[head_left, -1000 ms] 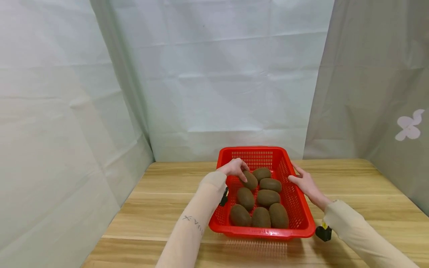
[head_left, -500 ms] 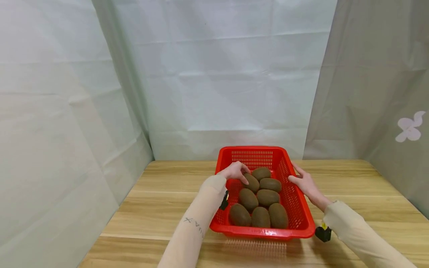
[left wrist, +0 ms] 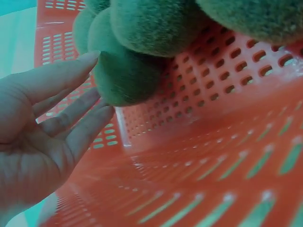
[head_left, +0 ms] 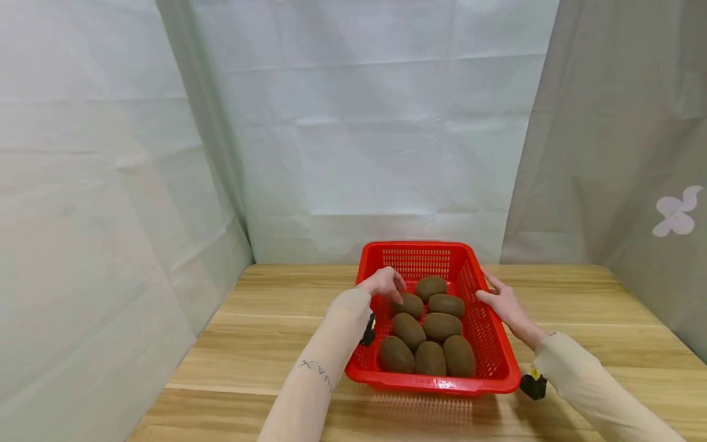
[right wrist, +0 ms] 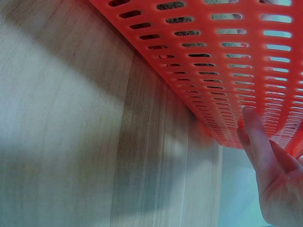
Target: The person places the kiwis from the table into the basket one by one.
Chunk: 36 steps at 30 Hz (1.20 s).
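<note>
A red plastic basket [head_left: 436, 385] with slotted walls holds several brown, fuzzy kiwis. Over its far left part reaches my left hand [head_left: 383, 283], fingers extended and fingertips right at the end of a kiwi [head_left: 410, 306]. In the left wrist view, that kiwi [left wrist: 125, 80] lies just beyond the fingertips, and the palm faces the basket wall. My right hand [head_left: 502, 304] holds the basket's right rim, with the thumb on top and fingers along the outside. The right wrist view shows those fingers [right wrist: 255, 130] against the outer slotted wall.
The basket stands on a wood-grain table [head_left: 265, 350]. Pale cloth [head_left: 359, 135] hangs behind and on the left, and a greyer cloth [head_left: 596, 135] hangs on the right. Other kiwis [head_left: 442, 326] lie close together in the basket's middle and near end.
The kiwi at my left hand has turned to lie more sideways, and the fingers have eased back from it. The kiwi nearer me shifted slightly right. My right hand stays on the rim.
</note>
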### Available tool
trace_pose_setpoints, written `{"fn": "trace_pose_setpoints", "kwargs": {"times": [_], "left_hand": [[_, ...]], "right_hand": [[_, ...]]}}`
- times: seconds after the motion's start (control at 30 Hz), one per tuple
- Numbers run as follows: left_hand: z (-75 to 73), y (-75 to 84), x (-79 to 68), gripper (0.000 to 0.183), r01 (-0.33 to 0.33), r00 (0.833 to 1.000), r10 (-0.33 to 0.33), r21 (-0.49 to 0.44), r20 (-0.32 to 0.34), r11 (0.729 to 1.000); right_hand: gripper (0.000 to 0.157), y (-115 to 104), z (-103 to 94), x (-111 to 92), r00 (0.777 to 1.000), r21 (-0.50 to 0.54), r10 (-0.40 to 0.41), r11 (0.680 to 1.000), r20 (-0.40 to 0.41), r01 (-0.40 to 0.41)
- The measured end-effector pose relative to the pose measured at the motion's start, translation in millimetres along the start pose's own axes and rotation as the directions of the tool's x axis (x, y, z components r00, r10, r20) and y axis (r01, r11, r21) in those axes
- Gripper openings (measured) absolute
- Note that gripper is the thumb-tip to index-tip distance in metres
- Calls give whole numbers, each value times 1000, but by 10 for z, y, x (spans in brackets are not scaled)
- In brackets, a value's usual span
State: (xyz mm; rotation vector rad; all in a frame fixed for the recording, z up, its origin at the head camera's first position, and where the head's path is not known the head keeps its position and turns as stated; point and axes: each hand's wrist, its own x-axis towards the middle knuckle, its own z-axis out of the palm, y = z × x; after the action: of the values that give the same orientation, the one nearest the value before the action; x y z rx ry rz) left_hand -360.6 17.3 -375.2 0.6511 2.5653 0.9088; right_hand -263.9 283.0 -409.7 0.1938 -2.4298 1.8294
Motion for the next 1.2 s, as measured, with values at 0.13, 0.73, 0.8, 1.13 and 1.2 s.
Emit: {"fn": "trace_pose_setpoints", "kwargs": {"times": [0.13, 0.73, 0.8, 1.13, 1.2], "left_hand": [[-49, 69, -17, 29, -5, 999, 4, -7, -41, 1000], [-364, 207, -255, 27, -347, 932, 315, -183, -180, 920], [-404, 199, -273, 26, -366, 925, 331, -213, -185, 906], [-569, -47, -497, 25, -390, 907, 304, -304, -292, 869], [-578, -87, -586, 25, -391, 905, 294, -328, -309, 860]], "right_hand": [[63, 5, -6, 19, 1000, -10, -2, 1000, 0, 2], [64, 27, -88, 68, 1000, -7, 10, 1000, 22, -10], [63, 23, -106, 73, 1000, -19, 0, 1000, 17, 1], [64, 47, -132, 123, 999, -27, 25, 999, 26, -24], [63, 57, -147, 125, 1000, -22, 24, 999, 20, -23]]}}
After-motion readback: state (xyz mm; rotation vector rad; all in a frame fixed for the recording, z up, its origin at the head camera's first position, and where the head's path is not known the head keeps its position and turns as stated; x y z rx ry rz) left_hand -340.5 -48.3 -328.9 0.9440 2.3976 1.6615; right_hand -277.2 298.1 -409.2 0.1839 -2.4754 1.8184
